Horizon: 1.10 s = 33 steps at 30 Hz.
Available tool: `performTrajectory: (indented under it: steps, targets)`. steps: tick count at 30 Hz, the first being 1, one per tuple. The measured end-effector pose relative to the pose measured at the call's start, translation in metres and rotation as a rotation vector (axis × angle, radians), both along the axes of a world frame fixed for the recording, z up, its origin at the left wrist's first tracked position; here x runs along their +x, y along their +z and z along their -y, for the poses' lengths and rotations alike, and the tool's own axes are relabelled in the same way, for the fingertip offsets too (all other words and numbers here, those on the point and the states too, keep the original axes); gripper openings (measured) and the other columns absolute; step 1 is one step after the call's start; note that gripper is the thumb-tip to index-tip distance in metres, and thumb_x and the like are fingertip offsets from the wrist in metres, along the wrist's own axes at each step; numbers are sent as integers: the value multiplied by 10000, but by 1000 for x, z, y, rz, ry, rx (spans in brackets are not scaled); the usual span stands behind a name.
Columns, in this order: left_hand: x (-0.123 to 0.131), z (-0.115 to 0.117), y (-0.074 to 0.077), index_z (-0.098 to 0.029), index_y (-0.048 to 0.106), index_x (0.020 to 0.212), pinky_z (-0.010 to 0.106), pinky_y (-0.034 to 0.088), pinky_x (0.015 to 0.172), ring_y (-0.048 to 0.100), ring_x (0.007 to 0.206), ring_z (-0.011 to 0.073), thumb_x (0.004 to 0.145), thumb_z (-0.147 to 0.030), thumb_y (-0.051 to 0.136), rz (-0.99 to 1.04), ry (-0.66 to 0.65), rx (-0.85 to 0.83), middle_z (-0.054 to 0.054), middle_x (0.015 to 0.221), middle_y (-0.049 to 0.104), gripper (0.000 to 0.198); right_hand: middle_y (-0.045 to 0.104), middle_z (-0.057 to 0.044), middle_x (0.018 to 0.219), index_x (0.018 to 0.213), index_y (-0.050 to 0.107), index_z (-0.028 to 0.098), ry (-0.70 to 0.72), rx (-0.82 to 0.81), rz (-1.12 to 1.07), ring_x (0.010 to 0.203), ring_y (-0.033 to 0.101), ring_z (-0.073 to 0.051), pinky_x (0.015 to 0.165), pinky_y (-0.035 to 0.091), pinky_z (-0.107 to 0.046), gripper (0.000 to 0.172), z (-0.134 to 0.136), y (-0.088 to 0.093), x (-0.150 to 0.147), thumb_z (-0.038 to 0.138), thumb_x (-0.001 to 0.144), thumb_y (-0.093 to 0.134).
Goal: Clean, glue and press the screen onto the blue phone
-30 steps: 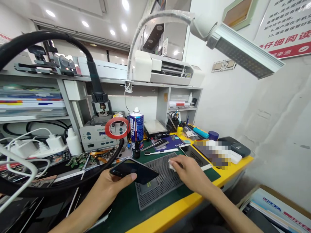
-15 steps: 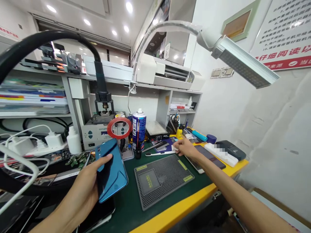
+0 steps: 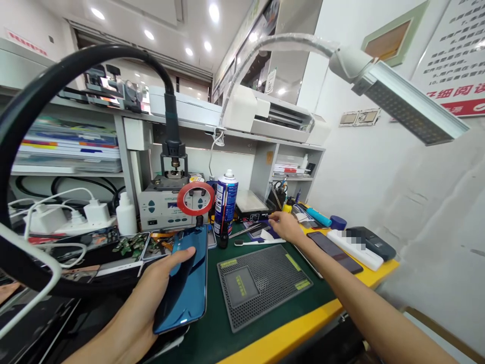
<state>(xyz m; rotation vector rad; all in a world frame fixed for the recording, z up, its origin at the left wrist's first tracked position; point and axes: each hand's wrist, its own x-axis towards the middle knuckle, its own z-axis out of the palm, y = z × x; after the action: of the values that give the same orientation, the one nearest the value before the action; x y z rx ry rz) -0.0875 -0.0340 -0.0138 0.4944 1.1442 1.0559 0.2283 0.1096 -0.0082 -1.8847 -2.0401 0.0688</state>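
A glossy blue smartphone (image 3: 187, 283) is in my left hand (image 3: 161, 288), back side up, with the thumb lying across it. To its right, a grey perforated mat (image 3: 271, 288) lies on the green bench top (image 3: 215, 338). My right hand (image 3: 286, 226) reaches past the mat's far edge, its fingers bent together near the hot plate; whatever is at their tips is hidden. Just below those fingers are a small white piece (image 3: 267, 235) and a white-handled brush (image 3: 261, 242). Tweezers (image 3: 244, 231) lie to the left of that hand.
A blue spray can (image 3: 226, 202) stands behind the mat, beside a red tape ring (image 3: 195, 198) and a soldering station (image 3: 159, 207). The small hot plate (image 3: 252, 202) is farther back. Phones (image 3: 335, 251) and a white box (image 3: 356, 250) lie right. White cables (image 3: 49, 273) crowd the left.
The view has swung slightly left. My left hand has turned the phone more upright. My right hand has moved farther back, away from the white piece beside the brush.
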Motion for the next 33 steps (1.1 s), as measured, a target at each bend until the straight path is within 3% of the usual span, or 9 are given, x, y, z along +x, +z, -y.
performTrajectory:
  steps: [5,10,16,21,25,29,33]
  targets:
    - [4,3,7,-193,627,1228,480,624,639,739,686,335,677,-536,823,6,-60,-16,132,939,772,678,627,-91,1247,1198,629,172,193,-13,252,1104,623,-244,947,519,-469,277,-8,0,-36,333,974,610]
    - [6,5,13,-178,647,1226,453,621,715,745,786,336,675,-409,856,28,-7,-83,137,972,772,634,642,-109,1193,1171,633,127,288,-92,456,1051,644,-239,912,538,-446,293,-10,1,-71,321,952,646]
    - [0,4,11,-137,706,1145,381,597,606,729,713,300,714,-444,814,51,-2,-90,155,975,771,540,657,-101,1165,1089,661,125,281,-5,430,1093,626,-245,962,500,-470,232,-4,10,-70,310,950,644]
    - [0,5,11,-148,703,1177,380,595,617,734,753,309,710,-464,811,74,-20,-121,146,978,774,574,705,-168,1053,974,694,120,197,142,134,1133,606,-317,977,443,-467,124,3,21,-50,168,916,596]
    - [3,6,12,-154,712,1159,326,569,543,713,660,259,681,-479,829,56,-19,-159,122,941,777,589,732,-123,973,986,635,168,163,226,-272,975,676,-276,853,498,-391,151,10,22,-50,276,925,549]
    - [5,7,14,-145,718,1139,332,578,537,708,647,254,691,-476,817,46,-17,-179,113,907,776,566,733,-87,841,922,522,192,247,157,-693,763,701,-226,608,529,-309,242,18,11,-67,428,887,566]
    - [5,7,17,-169,698,1151,321,566,502,699,594,242,688,-481,821,-2,-3,-179,98,840,774,571,712,-82,834,901,482,201,308,90,-1016,772,692,-221,595,531,-301,324,26,-2,-85,455,799,657]
